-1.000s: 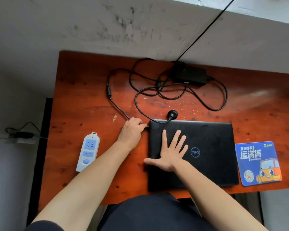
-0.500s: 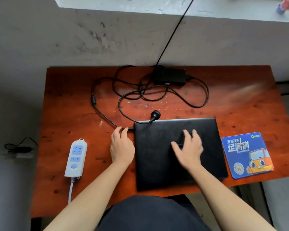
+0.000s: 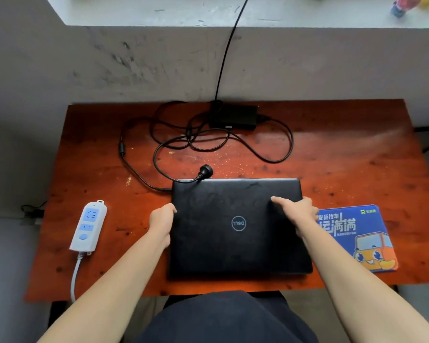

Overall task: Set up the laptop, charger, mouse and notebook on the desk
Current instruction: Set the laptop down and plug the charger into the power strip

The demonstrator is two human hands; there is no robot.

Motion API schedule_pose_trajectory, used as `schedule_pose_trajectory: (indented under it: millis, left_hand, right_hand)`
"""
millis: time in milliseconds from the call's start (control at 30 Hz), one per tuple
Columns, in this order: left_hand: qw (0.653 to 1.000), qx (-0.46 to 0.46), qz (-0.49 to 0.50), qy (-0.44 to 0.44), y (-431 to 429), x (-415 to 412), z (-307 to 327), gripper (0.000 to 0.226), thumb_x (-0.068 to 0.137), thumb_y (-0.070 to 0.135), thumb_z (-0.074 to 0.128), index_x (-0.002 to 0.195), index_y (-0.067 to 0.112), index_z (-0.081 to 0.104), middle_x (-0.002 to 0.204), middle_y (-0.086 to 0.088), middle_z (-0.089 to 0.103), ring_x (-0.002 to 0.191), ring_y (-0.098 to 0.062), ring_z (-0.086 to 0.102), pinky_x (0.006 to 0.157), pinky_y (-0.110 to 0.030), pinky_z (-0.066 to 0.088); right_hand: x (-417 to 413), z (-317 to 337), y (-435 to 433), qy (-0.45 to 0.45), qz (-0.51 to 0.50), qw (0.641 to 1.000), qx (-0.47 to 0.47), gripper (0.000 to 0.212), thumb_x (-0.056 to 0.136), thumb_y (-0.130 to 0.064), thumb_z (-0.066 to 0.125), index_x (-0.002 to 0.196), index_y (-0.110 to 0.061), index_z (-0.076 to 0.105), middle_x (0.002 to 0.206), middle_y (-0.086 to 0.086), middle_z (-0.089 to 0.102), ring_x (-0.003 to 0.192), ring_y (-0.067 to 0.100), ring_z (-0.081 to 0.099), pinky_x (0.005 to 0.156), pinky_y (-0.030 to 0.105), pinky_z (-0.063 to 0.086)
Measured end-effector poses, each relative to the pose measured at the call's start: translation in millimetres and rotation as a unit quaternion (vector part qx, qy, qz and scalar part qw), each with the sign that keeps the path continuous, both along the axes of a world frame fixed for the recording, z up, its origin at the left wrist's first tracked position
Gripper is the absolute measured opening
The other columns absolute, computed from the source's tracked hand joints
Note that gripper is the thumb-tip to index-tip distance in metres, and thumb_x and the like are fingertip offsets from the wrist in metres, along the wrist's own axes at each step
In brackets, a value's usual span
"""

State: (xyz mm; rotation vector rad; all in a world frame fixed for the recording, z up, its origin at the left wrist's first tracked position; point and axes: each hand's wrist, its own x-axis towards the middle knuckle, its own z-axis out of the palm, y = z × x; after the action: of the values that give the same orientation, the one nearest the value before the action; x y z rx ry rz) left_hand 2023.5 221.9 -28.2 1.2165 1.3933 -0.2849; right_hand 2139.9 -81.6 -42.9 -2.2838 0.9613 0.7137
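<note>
A closed black laptop point(image 3: 235, 226) lies flat near the front middle of the reddish wooden desk point(image 3: 357, 154). My left hand point(image 3: 162, 219) grips its left edge. My right hand point(image 3: 298, 212) holds its right edge, thumb lying on the lid. The charger brick point(image 3: 233, 117) sits at the back of the desk with its black cable point(image 3: 270, 154) looped loosely. One cable end runs into the laptop's back left corner. The wall plug point(image 3: 204, 171) lies loose just behind the laptop. No mouse or notebook is in view.
A white and blue power strip point(image 3: 89, 226) lies at the front left, its cord hanging off the desk edge. A blue mouse pad point(image 3: 357, 236) with a cartoon van lies right of the laptop. A grey wall and ledge stand behind the desk.
My left hand left the cable plug at the laptop's corner and moved to its left edge. My right hand slid from the lid's middle to the right edge.
</note>
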Motion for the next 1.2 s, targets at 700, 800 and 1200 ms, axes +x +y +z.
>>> schedule_pose_trajectory:
  millis: [700,800,1200]
  left_hand:
    - [0.999,0.032,-0.010,-0.006,-9,20,1,0.040,0.058,0.025,0.052,0.092,0.008,0.061,0.094,-0.010,0.052,0.089,-0.031,0.055,0.077,-0.046,0.045]
    - [0.997,0.060,-0.049,-0.011,-9,18,0,0.020,0.060,0.026,0.051,0.076,0.014,0.051,0.081,-0.008,0.046,0.076,-0.025,0.042,0.067,-0.042,0.036]
    - [0.992,0.026,-0.113,-0.052,4,-29,-7,0.054,0.092,0.032,0.052,0.145,0.026,0.047,0.148,0.004,0.048,0.136,-0.019,0.043,0.115,-0.047,0.034]
  right_hand:
    - [26,-4,-13,-0.060,0.055,0.995,0.055,0.082,0.068,-0.054,0.080,0.136,-0.021,0.047,0.135,0.011,0.048,0.127,0.032,0.046,0.104,0.048,0.044]
    - [25,-4,-11,-0.057,0.065,0.996,0.038,0.082,0.071,-0.054,0.077,0.138,-0.019,0.046,0.136,0.014,0.046,0.128,0.034,0.045,0.104,0.049,0.043]
    - [36,20,144,-0.074,0.399,0.881,0.243,0.066,0.093,-0.025,0.052,0.152,-0.037,0.026,0.098,-0.002,0.065,0.092,0.022,0.064,0.079,0.033,0.049]
